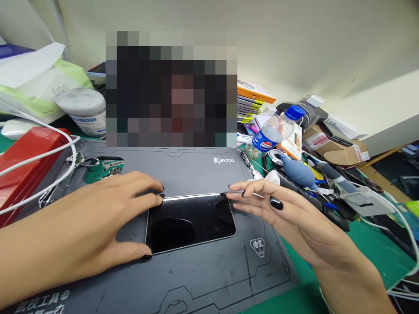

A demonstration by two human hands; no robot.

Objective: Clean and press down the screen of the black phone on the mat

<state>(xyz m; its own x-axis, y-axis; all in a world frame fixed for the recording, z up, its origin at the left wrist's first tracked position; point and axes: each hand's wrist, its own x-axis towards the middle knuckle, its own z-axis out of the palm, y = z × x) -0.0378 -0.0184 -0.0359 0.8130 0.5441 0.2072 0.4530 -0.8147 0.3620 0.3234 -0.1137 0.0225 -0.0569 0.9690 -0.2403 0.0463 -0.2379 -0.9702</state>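
Note:
A smartphone (193,223) with a black glossy screen lies face up on a grey work mat (209,279). Its screen carries small specks and a dark rounded reflection. My left hand (113,213) grips the phone's left end, thumb at the near corner and forefinger at the far corner. Just right of the phone is my right hand (288,213), its fingers stretched out and apart, fingertips close to the far right corner. Whether those fingertips touch the phone I cannot tell. Nothing shows in the right hand.
A red box (36,161) and white cable stand left, near metal scissors (87,162) and a white tub (83,111). On the right are a bottle with a blue cap (271,133), a blue air blower (297,172) and cardboard boxes (330,146). A pixelated patch covers the back middle.

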